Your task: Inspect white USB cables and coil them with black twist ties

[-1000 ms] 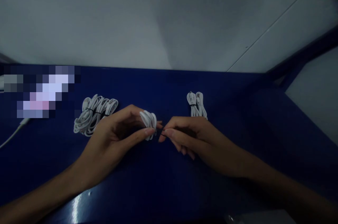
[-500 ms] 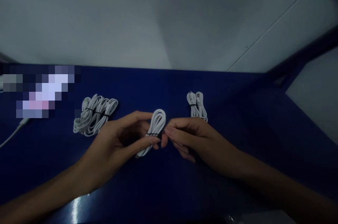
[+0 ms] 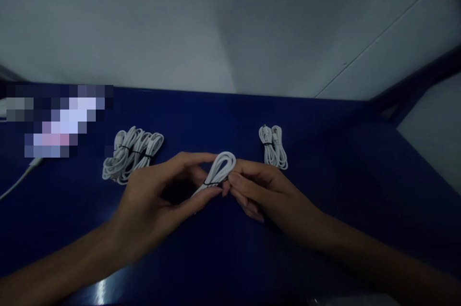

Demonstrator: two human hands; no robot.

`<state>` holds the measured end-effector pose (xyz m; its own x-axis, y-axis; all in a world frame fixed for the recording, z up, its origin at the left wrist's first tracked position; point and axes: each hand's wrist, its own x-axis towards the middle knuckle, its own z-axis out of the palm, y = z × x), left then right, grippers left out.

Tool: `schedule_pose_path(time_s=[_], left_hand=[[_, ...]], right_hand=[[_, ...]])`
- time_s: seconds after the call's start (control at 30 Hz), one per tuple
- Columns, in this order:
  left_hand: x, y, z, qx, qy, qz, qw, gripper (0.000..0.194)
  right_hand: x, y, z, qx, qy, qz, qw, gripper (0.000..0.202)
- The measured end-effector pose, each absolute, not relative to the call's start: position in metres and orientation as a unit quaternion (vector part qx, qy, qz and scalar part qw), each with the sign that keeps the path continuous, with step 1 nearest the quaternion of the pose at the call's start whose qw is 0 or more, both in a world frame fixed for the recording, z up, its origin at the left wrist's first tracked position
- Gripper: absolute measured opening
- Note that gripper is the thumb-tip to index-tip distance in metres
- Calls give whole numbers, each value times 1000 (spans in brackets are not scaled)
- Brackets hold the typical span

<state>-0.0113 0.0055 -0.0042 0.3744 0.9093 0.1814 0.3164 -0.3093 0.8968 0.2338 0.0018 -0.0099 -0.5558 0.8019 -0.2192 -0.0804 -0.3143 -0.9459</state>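
A coiled white cable (image 3: 222,165) with a thin black tie around its middle is held at the centre of the head view. My left hand (image 3: 167,193) pinches it between thumb and fingers, its loop pointing up and right. Close against the coil's right side is my right hand (image 3: 264,188), thumb and index finger pressed together at the black tie; the bit between those fingertips is too small to make out clearly.
Several tied white cables (image 3: 131,152) lie bunched on the blue table (image 3: 230,258) at left. Two more tied coils (image 3: 272,147) lie beyond my right hand. A pixelated object with a white cord (image 3: 21,178) is at far left. A grey wall (image 3: 230,22) rises behind.
The held coil has tilted further right, and its lower end is now mostly hidden by my left hand. My right hand stays close beside it. The whole view has shifted slightly.
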Motion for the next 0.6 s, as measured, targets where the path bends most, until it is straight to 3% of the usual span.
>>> schedule_pose_path(time_s=[0.33,0.5,0.6], left_hand=[[-5,-1,5,688,419,400,438,47],[-4,3,8,617,400,366,571,43],[-4,1,9,599,406,375,579,45]], right_hand=[[231,-1,-15,-306,-436,783,320,31],[230,-8,-10,-358,-523,691,348,33],[231,-10,-7,-373,-546,668,341,32]])
